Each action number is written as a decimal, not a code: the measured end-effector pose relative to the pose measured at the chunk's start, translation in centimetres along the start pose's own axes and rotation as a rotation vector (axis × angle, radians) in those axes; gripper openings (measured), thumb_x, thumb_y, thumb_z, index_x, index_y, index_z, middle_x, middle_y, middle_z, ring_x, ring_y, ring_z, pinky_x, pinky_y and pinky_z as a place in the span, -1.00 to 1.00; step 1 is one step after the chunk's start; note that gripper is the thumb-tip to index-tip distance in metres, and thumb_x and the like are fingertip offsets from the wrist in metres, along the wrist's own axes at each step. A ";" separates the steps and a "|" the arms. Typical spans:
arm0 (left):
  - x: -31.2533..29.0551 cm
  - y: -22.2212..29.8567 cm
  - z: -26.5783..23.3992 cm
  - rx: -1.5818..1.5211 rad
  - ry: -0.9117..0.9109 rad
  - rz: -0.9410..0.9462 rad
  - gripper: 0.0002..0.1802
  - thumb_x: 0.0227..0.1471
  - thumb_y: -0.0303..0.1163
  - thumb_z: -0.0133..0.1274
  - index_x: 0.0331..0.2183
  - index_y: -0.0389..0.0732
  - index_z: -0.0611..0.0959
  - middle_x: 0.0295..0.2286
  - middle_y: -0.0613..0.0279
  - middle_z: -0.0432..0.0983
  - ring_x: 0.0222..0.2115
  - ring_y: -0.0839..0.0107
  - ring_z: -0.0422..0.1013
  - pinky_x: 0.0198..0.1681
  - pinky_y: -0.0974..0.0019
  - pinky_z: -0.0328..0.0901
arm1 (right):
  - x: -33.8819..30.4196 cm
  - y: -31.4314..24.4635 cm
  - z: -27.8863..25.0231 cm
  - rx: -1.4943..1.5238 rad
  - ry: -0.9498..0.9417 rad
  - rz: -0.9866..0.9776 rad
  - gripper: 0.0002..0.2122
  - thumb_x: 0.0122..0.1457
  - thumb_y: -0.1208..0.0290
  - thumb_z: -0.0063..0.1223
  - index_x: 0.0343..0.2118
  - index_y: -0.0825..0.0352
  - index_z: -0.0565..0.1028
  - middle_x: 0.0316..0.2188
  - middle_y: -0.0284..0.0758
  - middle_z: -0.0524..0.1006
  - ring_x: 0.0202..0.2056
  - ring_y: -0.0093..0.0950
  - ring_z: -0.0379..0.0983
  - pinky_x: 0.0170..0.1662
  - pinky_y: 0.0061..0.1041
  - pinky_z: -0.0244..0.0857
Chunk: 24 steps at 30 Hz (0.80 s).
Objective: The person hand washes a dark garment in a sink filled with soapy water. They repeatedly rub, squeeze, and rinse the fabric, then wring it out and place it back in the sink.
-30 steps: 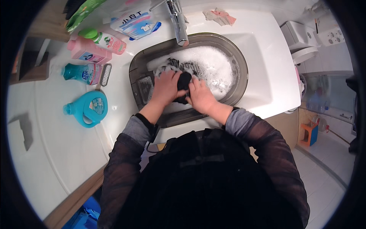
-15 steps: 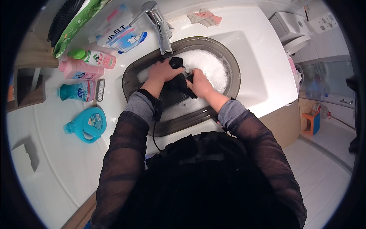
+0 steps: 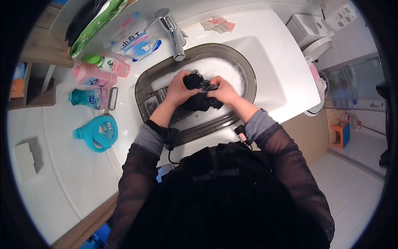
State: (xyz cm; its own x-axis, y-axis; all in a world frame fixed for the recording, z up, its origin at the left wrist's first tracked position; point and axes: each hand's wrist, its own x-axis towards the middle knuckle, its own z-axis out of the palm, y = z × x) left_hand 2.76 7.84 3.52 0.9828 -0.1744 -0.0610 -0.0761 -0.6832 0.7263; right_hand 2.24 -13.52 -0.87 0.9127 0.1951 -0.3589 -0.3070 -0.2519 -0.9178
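A head-worn fisheye camera (left of a pair) looks down on a nearby gray basin (image 3: 199, 130). Its wide view spans white sink (image 3: 271, 74) to floor (image 3: 344, 195).

Centre of frame: black cloth (image 3: 197, 103), matt, wrinkled; fibre type hard to judge at this scale. Around it, basin (image 3: 251, 81): smooth translucent plastic, glossy rim. Upper centre: tap (image 3: 177, 43), polished metal. Right of centre: sink (image 3: 271, 83), smooth, glossy. Left: jug (image 3: 88, 131), smooth plastic. Upper left: pouch (image 3: 143, 47), shiny film. Lower left: edging (image 3: 85, 222), wood-grained.
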 end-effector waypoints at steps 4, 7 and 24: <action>-2.6 2.5 2.5 -0.257 0.100 0.097 0.19 -0.29 -0.39 0.42 0.31 -0.12 0.10 -0.08 -0.02 0.38 -0.03 0.20 0.36 0.13 0.22 0.25 | -1.2 -1.2 -5.8 -0.256 0.064 -0.391 -0.66 -0.24 0.52 0.25 -0.32 0.28 0.44 -0.35 -0.24 0.50 -0.26 -0.25 0.46 -0.14 -0.40 0.34; -3.3 4.8 3.8 0.000 -0.007 -0.067 0.25 -0.36 -0.21 0.44 0.29 -0.23 0.09 0.12 -0.14 0.23 0.16 -0.12 0.20 0.20 -0.04 0.13 | -1.6 -2.3 -8.0 -0.581 0.073 -0.572 -0.70 -0.22 0.58 0.18 -0.33 0.27 0.44 -0.33 -0.21 0.47 -0.19 -0.13 0.39 -0.09 -0.30 0.30; 0.9 4.7 10.7 0.670 -0.310 -0.234 0.53 -0.53 0.35 0.38 0.36 -0.05 -0.02 0.25 -0.17 -0.04 0.23 -0.37 -0.06 0.22 -0.46 -0.13 | 2.6 0.0 -6.0 -1.612 -0.631 -0.195 -0.16 0.18 -0.26 -0.09 0.36 0.27 0.07 0.39 -0.15 -0.01 0.39 -0.07 -0.18 0.30 -0.03 -0.09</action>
State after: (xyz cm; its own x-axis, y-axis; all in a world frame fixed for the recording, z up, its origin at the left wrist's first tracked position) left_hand 1.52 -3.11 -0.42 0.9013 -0.0957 -0.4225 -0.0548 -0.9926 0.1080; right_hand 6.28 -18.66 -0.77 0.5440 0.5446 -0.6383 0.6970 -0.7169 -0.0177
